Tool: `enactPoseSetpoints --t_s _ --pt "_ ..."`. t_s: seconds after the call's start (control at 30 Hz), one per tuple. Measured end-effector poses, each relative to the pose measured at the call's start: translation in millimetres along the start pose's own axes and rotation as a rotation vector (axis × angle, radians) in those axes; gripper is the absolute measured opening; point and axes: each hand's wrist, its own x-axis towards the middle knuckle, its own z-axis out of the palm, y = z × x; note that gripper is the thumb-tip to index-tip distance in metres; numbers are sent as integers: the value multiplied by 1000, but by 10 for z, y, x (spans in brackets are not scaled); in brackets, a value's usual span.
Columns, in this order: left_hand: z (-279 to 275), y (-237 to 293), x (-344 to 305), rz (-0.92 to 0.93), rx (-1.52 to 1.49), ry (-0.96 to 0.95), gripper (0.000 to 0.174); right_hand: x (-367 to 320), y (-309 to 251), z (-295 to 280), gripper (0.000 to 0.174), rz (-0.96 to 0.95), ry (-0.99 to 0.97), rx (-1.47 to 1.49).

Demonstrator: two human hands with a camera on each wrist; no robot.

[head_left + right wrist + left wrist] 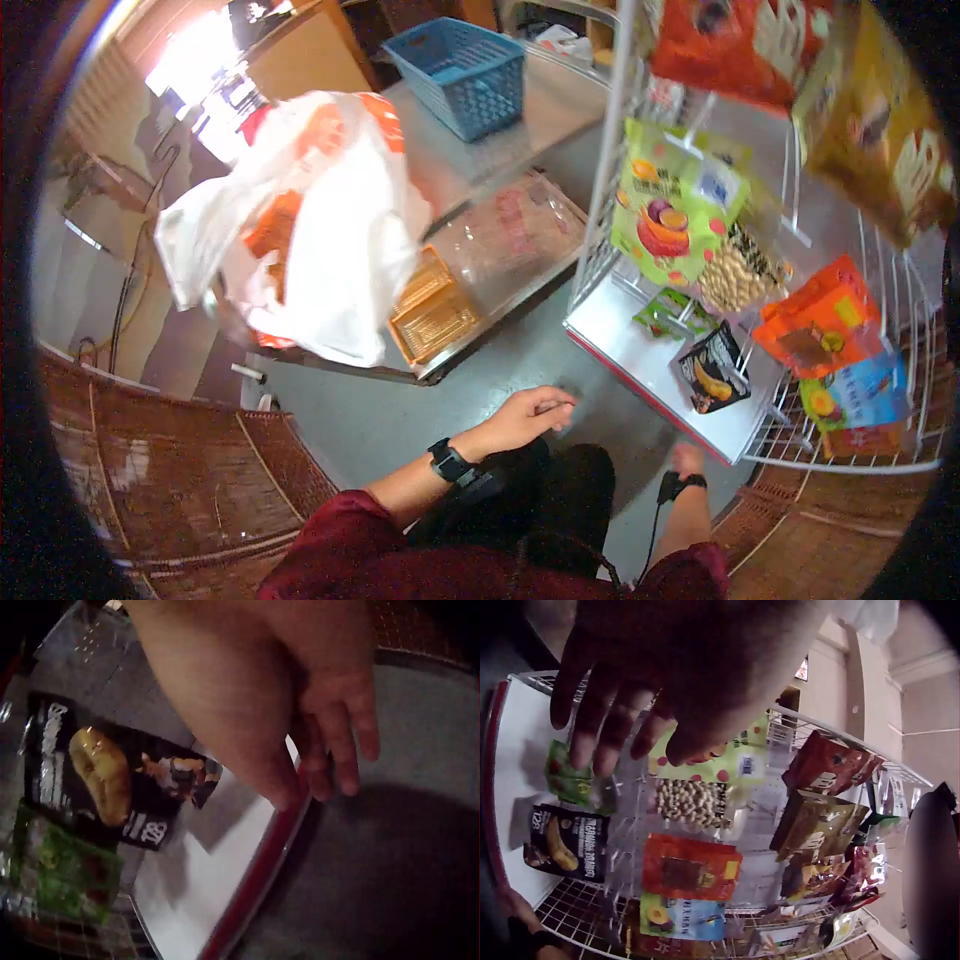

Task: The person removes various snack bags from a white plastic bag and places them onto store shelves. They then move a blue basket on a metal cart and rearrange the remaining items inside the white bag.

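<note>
My left hand (522,418) hangs above my lap with relaxed fingers and holds nothing. In the left wrist view its loose fingers overlap the hanging packets. My right hand (688,459) is low beside the red-edged white bottom shelf (630,345), fingers hanging loosely and nothing in them. Its thumb appears close to the red edge (281,829) in the right wrist view. Nearest to it hangs a black packet with a banana picture (714,370). Behind that are a small green packet (676,314), a packet of pale nuts (742,275) and a larger light-green packet (672,205).
Orange (822,318) and blue (860,390) packets hang on the white wire rack (850,464). To the left, a white-and-orange plastic bag (350,240) and a blue basket (470,85) sit on a metal table (565,95). Gold trays (437,315) lie on its lower shelf.
</note>
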Motion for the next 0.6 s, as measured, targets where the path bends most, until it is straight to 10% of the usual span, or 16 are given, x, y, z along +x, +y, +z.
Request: enactPoseSetpoints --t_s 0.07,0.27,0.37,0.47,0.53,0.6 --pt "25 365 -95 16 -47 -12 27 239 788 91 8 -352 -21 -368" --pt "-57 1498 -366 63 -14 -13 26 -1432 -746 84 19 -40 -280 -360" --pt "-193 2051 -605 178 15 133 20 -1885 -938 20 18 -226 -350 -323" --pt "-562 2478 -877 121 212 368 17 -2533 -1830 -89 17 -24 -427 102" --pt "-982 2625 -1027 78 277 526 17 -2624 -2210 -19 16 -775 -286 -586" --pt "-1560 2475 -1123 91 436 754 18 -3211 -3588 148 16 -445 -285 -409"
